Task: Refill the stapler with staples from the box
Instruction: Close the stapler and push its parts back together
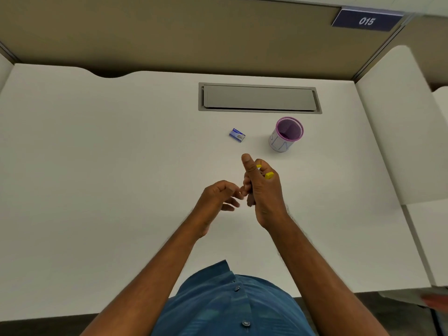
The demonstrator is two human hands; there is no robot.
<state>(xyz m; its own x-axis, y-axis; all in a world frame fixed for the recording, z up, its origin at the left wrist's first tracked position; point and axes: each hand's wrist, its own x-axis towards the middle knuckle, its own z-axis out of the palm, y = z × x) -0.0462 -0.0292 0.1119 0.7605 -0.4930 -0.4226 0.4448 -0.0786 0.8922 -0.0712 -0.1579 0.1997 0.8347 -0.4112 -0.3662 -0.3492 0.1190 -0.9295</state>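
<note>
Stapler (pixel 266 172) first: I had it gripped in my right hand (pixel 263 190), raised above the white table (pixel 121 154), and only small yellow parts and a glint of metal showed between the fingers and thumb. I could not tell whether its magazine was open or shut. My left hand (pixel 219 198) sat just beside it with the fingers curled, fingertips close to or touching the right hand's fingers; whether they pinched a strip of staples I could not tell, nothing was plainly visible there.

Judging progress, the small blue staple box (pixel 237 135) lay on the table beyond my hands, apart from them, and looked closed. So I judged the refill to be at an early stage: stapler in hand, staples likely yet to be taken out, then loading and closing left to do.

As for writing, the box carried print too small to read. A pink mesh pen cup (pixel 286 134) stood to its right with a white label and faint blue lettering I could not make out. A blue sign (pixel 366 20) on the partition read "015".
</note>
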